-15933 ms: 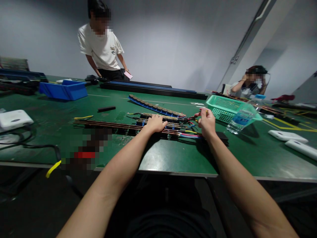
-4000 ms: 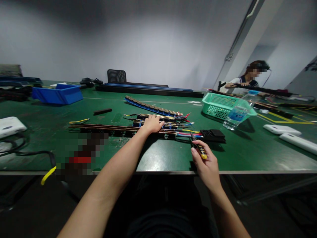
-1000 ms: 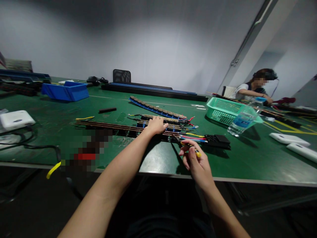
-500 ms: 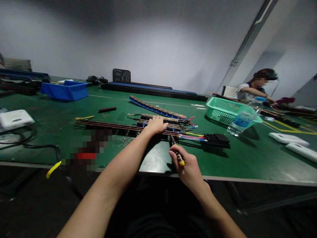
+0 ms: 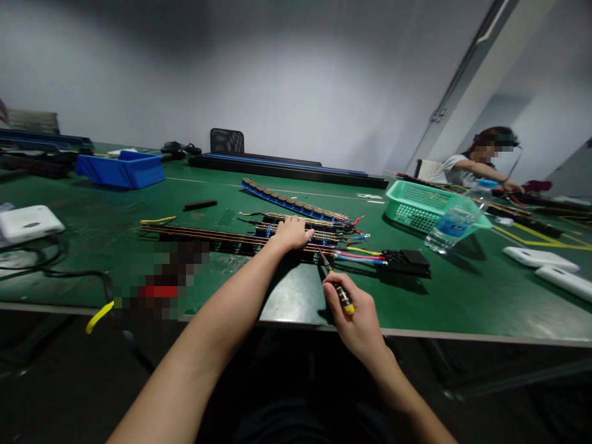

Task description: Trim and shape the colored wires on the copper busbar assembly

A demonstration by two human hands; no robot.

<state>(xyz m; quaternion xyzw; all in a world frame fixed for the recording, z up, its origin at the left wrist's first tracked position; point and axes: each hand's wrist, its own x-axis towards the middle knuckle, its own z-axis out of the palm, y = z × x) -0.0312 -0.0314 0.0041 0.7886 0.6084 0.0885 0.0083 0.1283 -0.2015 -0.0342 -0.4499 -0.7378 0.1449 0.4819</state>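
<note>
My left hand lies palm down across a long black rail strip with copper-coloured bars, pressing on it and on the shorter copper-barred pieces behind it. Its fingers are spread. My right hand is closed around the black and yellow handle of a screwdriver. The shaft points up and left, its tip at the strip's near edge, just right of my left hand; whether it touches is too small to tell. Yellow, red and blue wires run from the strip's right end to a black connector block.
A curved blue-backed strip lies behind. At the right stand a green basket and a water bottle, with white devices nearby. A blue bin sits at the left. A co-worker works at the far right.
My right hand and the screwdriver have shifted slightly right, the handle now tilting further that way. My left hand stays put. The co-worker's arm has moved slightly.
</note>
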